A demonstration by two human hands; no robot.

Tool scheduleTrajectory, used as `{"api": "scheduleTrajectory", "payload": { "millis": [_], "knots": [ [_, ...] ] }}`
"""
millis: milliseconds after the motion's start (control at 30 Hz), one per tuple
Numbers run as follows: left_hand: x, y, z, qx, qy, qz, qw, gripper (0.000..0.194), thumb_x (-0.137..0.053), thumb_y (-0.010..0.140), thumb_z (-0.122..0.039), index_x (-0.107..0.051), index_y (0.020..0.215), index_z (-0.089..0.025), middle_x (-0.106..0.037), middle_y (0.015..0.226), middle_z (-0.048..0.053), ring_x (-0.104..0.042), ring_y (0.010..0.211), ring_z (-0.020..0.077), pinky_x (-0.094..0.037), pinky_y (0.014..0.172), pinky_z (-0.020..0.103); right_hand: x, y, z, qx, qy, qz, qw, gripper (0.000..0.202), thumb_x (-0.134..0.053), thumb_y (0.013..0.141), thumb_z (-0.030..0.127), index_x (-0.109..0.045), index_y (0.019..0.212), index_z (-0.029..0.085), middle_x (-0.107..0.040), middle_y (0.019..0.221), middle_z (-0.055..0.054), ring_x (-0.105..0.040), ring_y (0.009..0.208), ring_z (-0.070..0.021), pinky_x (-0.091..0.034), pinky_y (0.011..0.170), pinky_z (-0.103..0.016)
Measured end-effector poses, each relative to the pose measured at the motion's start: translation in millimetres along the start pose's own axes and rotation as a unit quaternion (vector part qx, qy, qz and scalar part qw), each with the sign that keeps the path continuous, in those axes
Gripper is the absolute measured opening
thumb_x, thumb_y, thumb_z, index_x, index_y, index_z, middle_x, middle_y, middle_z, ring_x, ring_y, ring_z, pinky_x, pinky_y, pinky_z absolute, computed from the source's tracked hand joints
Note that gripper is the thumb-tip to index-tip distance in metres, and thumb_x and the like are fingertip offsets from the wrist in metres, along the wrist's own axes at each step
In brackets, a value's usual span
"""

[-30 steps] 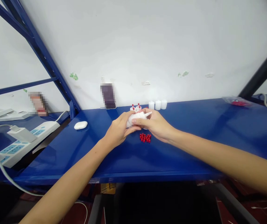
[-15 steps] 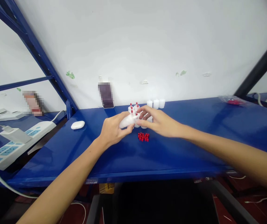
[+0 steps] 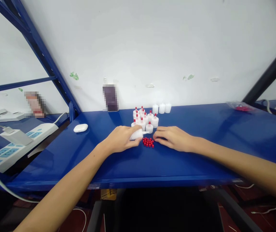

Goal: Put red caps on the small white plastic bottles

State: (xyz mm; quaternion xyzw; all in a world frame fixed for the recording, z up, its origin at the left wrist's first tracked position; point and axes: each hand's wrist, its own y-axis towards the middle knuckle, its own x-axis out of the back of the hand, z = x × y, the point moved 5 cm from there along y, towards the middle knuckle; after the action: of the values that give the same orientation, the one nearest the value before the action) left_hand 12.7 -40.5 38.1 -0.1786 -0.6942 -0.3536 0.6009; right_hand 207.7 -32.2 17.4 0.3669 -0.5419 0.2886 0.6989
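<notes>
My left hand (image 3: 121, 139) is closed round a white bottle (image 3: 136, 134), tilted on its side with its bare pointed nozzle to the right. My right hand (image 3: 173, 138) is at the right edge of a cluster of small red caps (image 3: 148, 142) on the blue table. Its fingers are bent with the tips close together; whether a cap is between them is too small to tell. Behind the hands stand several white bottles with red caps (image 3: 143, 120), upright in a group.
Three white containers (image 3: 161, 108) stand near the wall. A phone (image 3: 110, 98) leans on the wall, and a white earbud case (image 3: 80, 128) lies on the blue table (image 3: 196, 164). Power strip (image 3: 19, 146) at left; plastic bag (image 3: 241, 106) at back right.
My right hand has left the bottle and moved down to the red caps. The bottle in my left hand has come lower and nearer, its nozzle now bare. The capped bottles behind show more.
</notes>
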Motion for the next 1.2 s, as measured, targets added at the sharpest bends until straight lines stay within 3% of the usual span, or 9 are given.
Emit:
{"api": "scheduleTrajectory", "payload": {
  "millis": [267, 433, 567, 833, 900, 967, 1100, 1200],
  "knots": [
    [4.0, 1, -9, -0.041, -0.033, -0.016, 0.998, 0.026, -0.046, 0.094, -0.04, -0.061, 0.1, -0.019, -0.062, 0.071, 0.001, -0.046, 0.061, 0.017, -0.039, 0.073, 0.032, 5, -2, 5, -0.003, 0.042, 0.011, 0.999, 0.018, -0.05, 0.095, 0.031, -0.06, 0.105, 0.021, -0.065, 0.095, -0.005, -0.057, 0.073, -0.017, -0.04, 0.066, -0.03],
    [-0.5, -1, -4, -0.015, -0.067, -0.003, 0.998, 0.026, -0.049, 0.093, -0.041, -0.061, 0.104, -0.019, -0.061, 0.073, 0.002, -0.054, 0.069, 0.0193, -0.038, 0.066, 0.028, 6, 1, 5, -0.017, 0.08, 0.003, 0.997, 0.015, -0.058, 0.09, 0.031, -0.059, 0.1, 0.02, -0.063, 0.086, -0.002, -0.053, 0.067, -0.0146, -0.038, 0.063, -0.028],
    [-0.7, -1, -6, -0.019, -0.098, 0.009, 0.995, 0.022, -0.051, 0.092, -0.036, -0.059, 0.103, -0.019, -0.061, 0.071, 0.0, -0.056, 0.061, 0.0161, -0.036, 0.06, 0.024, 4, 3, 8, 0.005, 0.084, 0.014, 0.996, 0.011, -0.054, 0.092, 0.027, -0.062, 0.093, 0.019, -0.064, 0.086, -0.002, -0.054, 0.069, -0.0143, -0.037, 0.063, -0.027],
    [0.5, 1, -9, -0.02, -0.115, 0.006, 0.993, 0.02, -0.052, 0.092, -0.035, -0.058, 0.102, -0.019, -0.065, 0.076, 0.002, -0.058, 0.062, 0.0154, -0.039, 0.059, 0.023, 7, -9, 2, 0.013, -0.066, 0.057, 0.996, 0.02, -0.042, 0.099, 0.032, -0.057, 0.091, 0.02, -0.062, 0.081, -0.004, -0.051, 0.057, -0.0151, -0.032, 0.056, -0.03],
    [0.0, 1, -9, -0.021, -0.121, 0.0, 0.992, 0.021, -0.052, 0.092, -0.036, -0.058, 0.103, -0.019, -0.065, 0.077, 0.002, -0.059, 0.063, 0.0153, -0.039, 0.059, 0.023, 12, -9, 1, -0.004, -0.025, 0.033, 0.999, 0.024, -0.039, 0.101, 0.035, -0.056, 0.091, 0.021, -0.062, 0.081, -0.004, -0.053, 0.059, -0.016, -0.035, 0.058, -0.03],
    [-0.4, 1, -9, -0.021, -0.123, -0.002, 0.992, 0.021, -0.052, 0.092, -0.037, -0.058, 0.103, -0.019, -0.065, 0.077, 0.002, -0.059, 0.063, 0.0152, -0.04, 0.059, 0.023, 17, -8, 3, -0.031, 0.091, -0.014, 0.995, 0.025, -0.04, 0.101, 0.038, -0.057, 0.094, 0.021, -0.063, 0.082, -0.003, -0.055, 0.064, -0.0164, -0.04, 0.061, -0.03],
    [-1.5, 2, -9, -0.022, -0.13, 0.011, 0.991, 0.021, -0.052, 0.092, -0.038, -0.058, 0.099, -0.019, -0.064, 0.076, 0.002, -0.058, 0.062, 0.015, -0.04, 0.06, 0.023, 20, -5, 7, -0.114, 0.315, -0.112, 0.936, 0.025, -0.053, 0.095, 0.044, -0.063, 0.1, 0.022, -0.059, 0.069, 0.002, -0.055, 0.059, -0.015, -0.044, 0.058, -0.029],
    [-1.5, 2, -10, -0.023, -0.136, 0.016, 0.99, 0.019, -0.052, 0.092, -0.037, -0.056, 0.097, -0.019, -0.064, 0.076, 0.001, -0.057, 0.062, 0.0144, -0.039, 0.059, 0.022, 17, -3, 9, -0.141, 0.347, -0.138, 0.917, 0.025, -0.062, 0.09, 0.045, -0.067, 0.096, 0.021, -0.06, 0.065, 0.002, -0.057, 0.057, -0.0152, -0.046, 0.058, -0.03]
  ]
}}
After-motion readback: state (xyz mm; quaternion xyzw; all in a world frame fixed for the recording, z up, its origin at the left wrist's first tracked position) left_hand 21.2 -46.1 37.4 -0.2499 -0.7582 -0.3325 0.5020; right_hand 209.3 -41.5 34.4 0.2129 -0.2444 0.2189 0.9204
